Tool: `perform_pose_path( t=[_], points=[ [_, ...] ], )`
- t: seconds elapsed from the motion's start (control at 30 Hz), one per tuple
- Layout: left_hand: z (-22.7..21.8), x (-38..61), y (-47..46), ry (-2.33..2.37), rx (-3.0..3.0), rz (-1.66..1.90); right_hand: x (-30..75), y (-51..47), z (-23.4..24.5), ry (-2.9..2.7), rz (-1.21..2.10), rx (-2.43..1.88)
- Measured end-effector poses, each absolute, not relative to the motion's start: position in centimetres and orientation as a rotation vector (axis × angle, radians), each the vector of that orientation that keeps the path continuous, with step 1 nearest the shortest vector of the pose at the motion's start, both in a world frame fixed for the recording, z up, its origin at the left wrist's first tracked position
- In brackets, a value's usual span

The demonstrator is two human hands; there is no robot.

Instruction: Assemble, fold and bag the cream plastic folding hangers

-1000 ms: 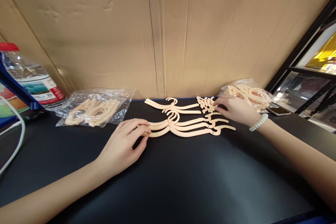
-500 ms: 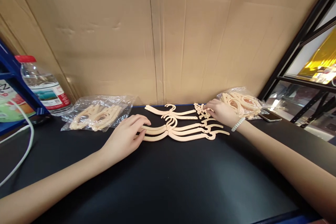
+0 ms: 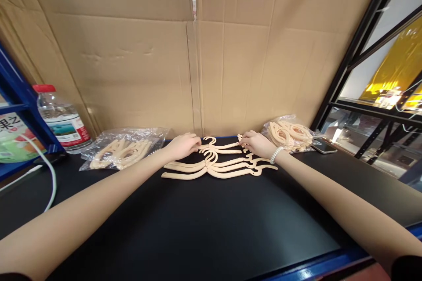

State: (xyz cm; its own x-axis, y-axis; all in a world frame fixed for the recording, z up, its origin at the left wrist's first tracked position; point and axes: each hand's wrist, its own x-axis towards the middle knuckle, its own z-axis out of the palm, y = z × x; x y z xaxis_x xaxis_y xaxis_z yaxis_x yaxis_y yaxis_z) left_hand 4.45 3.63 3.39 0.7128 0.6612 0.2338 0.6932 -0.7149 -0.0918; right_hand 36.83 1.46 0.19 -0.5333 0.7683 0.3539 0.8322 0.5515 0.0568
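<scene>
Several cream plastic folding clothes hangers lie in a stack of rows on the black table, hooks toward the back. The front rows have curved hook pieces at their right ends. My left hand has its fingers closed on the left arm of the rear hanger, covering that end. At the same hanger's right end, my right hand pinches a small cream plastic piece, mostly hidden by the fingers. A beaded bracelet is on the right wrist.
Clear bags of more hanger parts lie at left and right. A phone rests beside the right bag. A red-capped water bottle and a white cable are at left. Cardboard stands behind.
My left hand has moved from the front hangers' left ends back to the rear hanger. My right hand has shifted from the small loose pieces to that hanger's right end. The view has tilted up.
</scene>
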Motion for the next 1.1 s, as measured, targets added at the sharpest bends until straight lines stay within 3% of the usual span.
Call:
perform_pose_path(
  t=[0.33,0.63,0.87,1.1],
  points=[
    [2.0,5.3,4.1,-1.011,-2.748,-0.396,37.1,1.7,-0.4,-2.354,-0.246,-1.226],
    [2.4,5.6,2.6,-1.073,-2.697,-0.717,38.0,1.1,1.4,-1.732,-0.003,-1.06],
    [3.0,4.1,-2.6,-1.198,-2.581,-0.935,37.2,-2.5,3.0,-1.476,0.392,-0.954],
    [0.0,2.9,-7.5,-1.245,-2.674,-0.933,33.9,-6.1,4.1,-1.22,0.982,-0.802]
  ],
)
